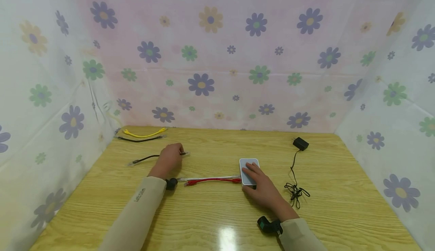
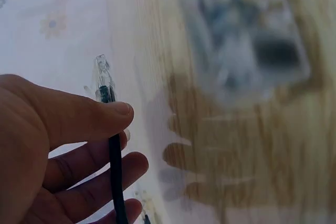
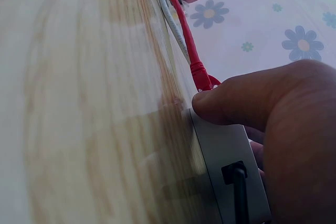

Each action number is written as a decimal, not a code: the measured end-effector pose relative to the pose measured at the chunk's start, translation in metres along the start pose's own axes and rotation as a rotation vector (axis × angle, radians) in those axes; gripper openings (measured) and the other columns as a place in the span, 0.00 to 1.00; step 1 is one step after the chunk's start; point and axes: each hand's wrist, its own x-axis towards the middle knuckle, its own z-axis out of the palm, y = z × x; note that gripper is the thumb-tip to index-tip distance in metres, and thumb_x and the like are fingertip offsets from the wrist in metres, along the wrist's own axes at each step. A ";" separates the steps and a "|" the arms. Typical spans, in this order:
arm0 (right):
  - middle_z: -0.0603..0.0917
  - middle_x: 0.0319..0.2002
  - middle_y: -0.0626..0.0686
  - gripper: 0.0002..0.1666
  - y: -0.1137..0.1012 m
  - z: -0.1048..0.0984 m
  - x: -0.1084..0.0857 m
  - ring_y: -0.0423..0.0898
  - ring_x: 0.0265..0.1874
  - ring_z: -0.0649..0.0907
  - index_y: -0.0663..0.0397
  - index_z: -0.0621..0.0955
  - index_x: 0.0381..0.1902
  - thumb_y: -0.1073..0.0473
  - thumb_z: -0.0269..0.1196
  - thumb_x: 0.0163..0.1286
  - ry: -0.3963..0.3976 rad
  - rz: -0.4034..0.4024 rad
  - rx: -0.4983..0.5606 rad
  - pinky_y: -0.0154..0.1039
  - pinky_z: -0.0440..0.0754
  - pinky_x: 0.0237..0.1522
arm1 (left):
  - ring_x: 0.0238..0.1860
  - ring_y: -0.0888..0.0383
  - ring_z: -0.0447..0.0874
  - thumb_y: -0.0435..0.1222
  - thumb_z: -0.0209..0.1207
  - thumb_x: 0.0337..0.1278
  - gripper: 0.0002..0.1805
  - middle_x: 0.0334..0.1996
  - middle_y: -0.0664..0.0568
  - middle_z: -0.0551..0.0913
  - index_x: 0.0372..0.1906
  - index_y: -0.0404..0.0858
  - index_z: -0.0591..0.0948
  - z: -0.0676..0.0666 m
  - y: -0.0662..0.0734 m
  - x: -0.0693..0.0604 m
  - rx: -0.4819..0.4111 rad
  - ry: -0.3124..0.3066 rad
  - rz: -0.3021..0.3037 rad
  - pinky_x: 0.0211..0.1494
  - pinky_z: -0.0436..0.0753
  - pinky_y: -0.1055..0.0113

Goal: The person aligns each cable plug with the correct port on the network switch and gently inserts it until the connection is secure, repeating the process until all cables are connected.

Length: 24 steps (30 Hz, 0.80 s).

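My left hand pinches a short black network cable between thumb and fingers, just behind its clear plug. That cable's other end trails to the left over the table. My right hand holds a small white-rimmed network box, fingers across its grey top and thumb against the side beside the red plug. A red network cable and a white network cable run leftward from the box's left side. A black lead enters a socket on the box.
At the back left lie a yellow cable and another black cable. A black power adapter sits at the back right, its bundled cord lying right of the box. Flowered cloth encloses the wooden table on three sides.
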 end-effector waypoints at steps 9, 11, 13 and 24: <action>0.61 0.74 0.52 0.36 -0.001 0.000 0.000 0.55 0.76 0.55 0.49 0.69 0.71 0.54 0.65 0.66 0.004 0.007 0.003 0.57 0.69 0.65 | 0.28 0.54 0.75 0.30 0.56 0.62 0.07 0.34 0.45 0.82 0.44 0.36 0.77 0.006 0.010 -0.007 -0.047 0.017 0.041 0.34 0.76 0.59; 0.61 0.75 0.52 0.36 -0.001 0.000 0.000 0.55 0.76 0.55 0.49 0.69 0.71 0.54 0.65 0.66 0.002 0.007 0.005 0.57 0.69 0.65 | 0.26 0.54 0.74 0.30 0.55 0.63 0.07 0.33 0.45 0.82 0.45 0.36 0.77 0.007 0.011 -0.008 -0.075 0.014 0.048 0.32 0.74 0.60; 0.61 0.75 0.52 0.36 -0.001 0.000 0.000 0.55 0.76 0.55 0.49 0.68 0.71 0.54 0.65 0.66 -0.001 0.007 0.004 0.57 0.69 0.65 | 0.25 0.55 0.73 0.30 0.54 0.63 0.08 0.33 0.45 0.82 0.45 0.37 0.76 0.009 0.011 -0.008 -0.102 0.009 0.050 0.31 0.73 0.62; 0.60 0.75 0.52 0.36 0.000 0.000 0.000 0.56 0.76 0.54 0.50 0.68 0.71 0.54 0.64 0.67 -0.007 0.000 0.005 0.58 0.68 0.66 | 0.28 0.55 0.77 0.33 0.55 0.63 0.08 0.39 0.42 0.84 0.46 0.38 0.75 0.016 0.019 -0.010 -0.212 0.013 0.029 0.34 0.75 0.62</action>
